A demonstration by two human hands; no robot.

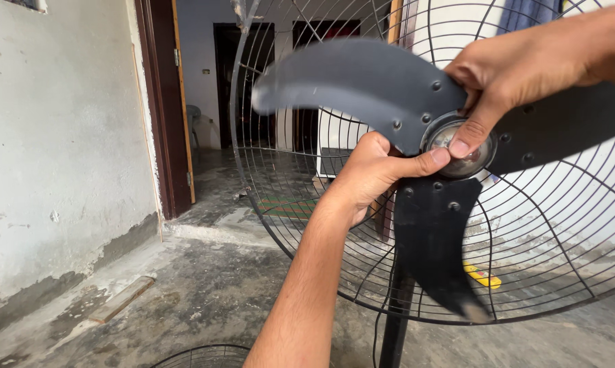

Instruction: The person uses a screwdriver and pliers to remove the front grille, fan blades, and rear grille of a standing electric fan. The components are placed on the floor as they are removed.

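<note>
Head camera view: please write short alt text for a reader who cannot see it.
Two hands grip the shiny metal hub of a black three-blade fan: the left hand from below, the right hand from above. Behind the blades is a wire guard, above a concrete floor.

my left hand [372,174] and right hand [505,78] crowd the shiny hub [466,146] right of the frame's centre, so there is little room there. three dark blades [362,82] fan out from it, up-left, right and down, blocking those paths. behind them the wire guard [266,191] closes off the whole back; only fingertips would fit between its thin wires. the gaps between blades, lower left and lower right of the hub, are open to that guard. the black pole [394,320] stands at bottom centre. left of the guard the frame is open, over concrete floor [205,286], up to the wall [55,150]. a second guard [205,356] lies at the bottom edge.
</note>
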